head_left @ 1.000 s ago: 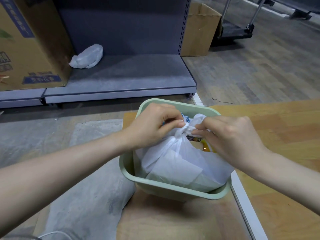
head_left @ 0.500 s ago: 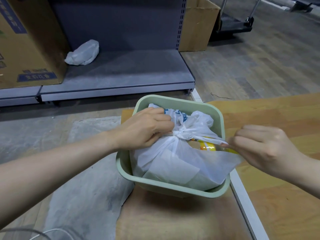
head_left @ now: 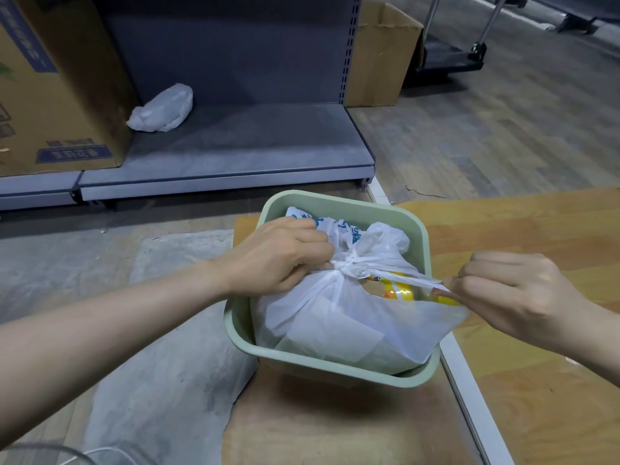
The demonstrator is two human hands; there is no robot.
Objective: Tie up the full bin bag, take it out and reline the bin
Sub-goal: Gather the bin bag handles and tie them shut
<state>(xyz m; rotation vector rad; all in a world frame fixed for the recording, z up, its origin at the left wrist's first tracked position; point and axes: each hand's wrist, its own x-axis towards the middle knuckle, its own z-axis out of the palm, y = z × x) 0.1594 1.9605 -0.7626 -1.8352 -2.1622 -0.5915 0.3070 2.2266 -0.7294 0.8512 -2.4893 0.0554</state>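
Note:
A pale green square bin point(head_left: 322, 367) stands on the floor with a full white bin bag point(head_left: 335, 317) inside it. The bag's top is gathered into a knot point(head_left: 349, 265) near the middle. My left hand point(head_left: 278, 256) grips the bag's left end right beside the knot. My right hand point(head_left: 513, 293) is off the bin's right side, pinching the other end, which stretches taut from the knot. Yellow packaging point(head_left: 399, 290) shows through a gap under that strand.
A grey low shelf point(head_left: 235, 152) runs behind the bin, holding a crumpled white bag point(head_left: 161, 109) and a large cardboard box point(head_left: 57, 82). Another cardboard box point(head_left: 379, 55) and a trolley point(head_left: 449, 58) stand at back right. A wooden board point(head_left: 536, 229) lies right of the bin.
My right hand has pulled away to the right, drawing the bag's end taut and tightening the knot. My left hand stays gripping by the knot.

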